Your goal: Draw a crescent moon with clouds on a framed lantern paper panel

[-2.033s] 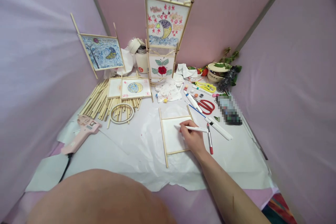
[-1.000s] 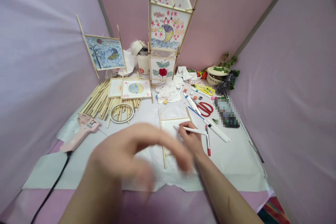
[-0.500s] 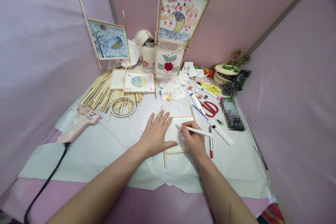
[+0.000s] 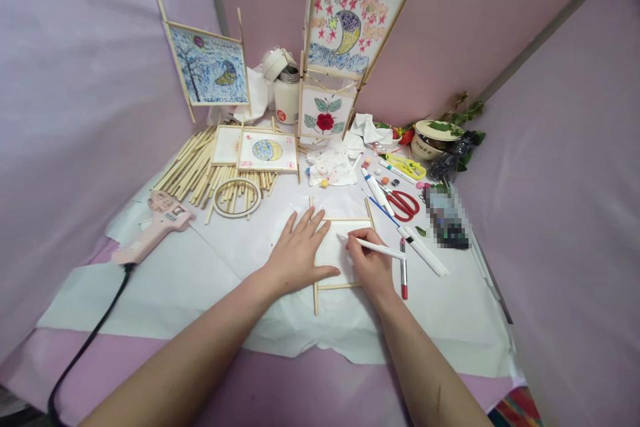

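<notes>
Across white paper (image 4: 450, 320) on pink-walled table, lying flat: blank framed panel (image 4: 334, 250), being pinned by left hand (image 4: 299, 255) with fingers spread, being marked by right hand (image 4: 369, 265) pinching white pen (image 4: 375, 247); farther back, round bowl (image 4: 431, 137) holding green leaves.

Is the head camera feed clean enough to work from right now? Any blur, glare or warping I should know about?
Head view: sharp, evenly lit, no glare; only soft shadows under the left hand and the right hand, which holds the white pen over the blank white wooden-framed paper panel. Wide-angle warping bends the pink walls. One pixelated patch sits beside the red-handled scissors.
</notes>
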